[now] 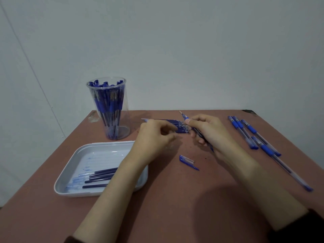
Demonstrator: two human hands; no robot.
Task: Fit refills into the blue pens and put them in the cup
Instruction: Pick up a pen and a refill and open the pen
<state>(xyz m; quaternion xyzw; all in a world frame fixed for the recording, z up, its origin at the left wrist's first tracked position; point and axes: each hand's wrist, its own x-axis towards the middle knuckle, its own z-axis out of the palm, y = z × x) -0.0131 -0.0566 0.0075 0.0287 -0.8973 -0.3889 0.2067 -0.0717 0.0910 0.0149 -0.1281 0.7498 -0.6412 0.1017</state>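
My right hand (pixel 208 132) grips a blue pen (pixel 185 117) whose tip points up and to the left. My left hand (pixel 154 137) hovers with curled fingers over a row of refills (pixel 180 126) lying on the table, and I cannot tell whether it pinches anything. A clear cup (pixel 109 109) packed with several blue pens stands at the back left. A loose pen cap (pixel 188 162) lies in front of my hands. Several capped blue pens (pixel 252 132) lie to the right.
A white tray (pixel 78 155) at the front left holds several refills (pixel 100 178); my left forearm crosses above it. The brown table (pixel 175 199) ends close to the grey wall behind. One long pen (pixel 289 171) lies near the right edge.
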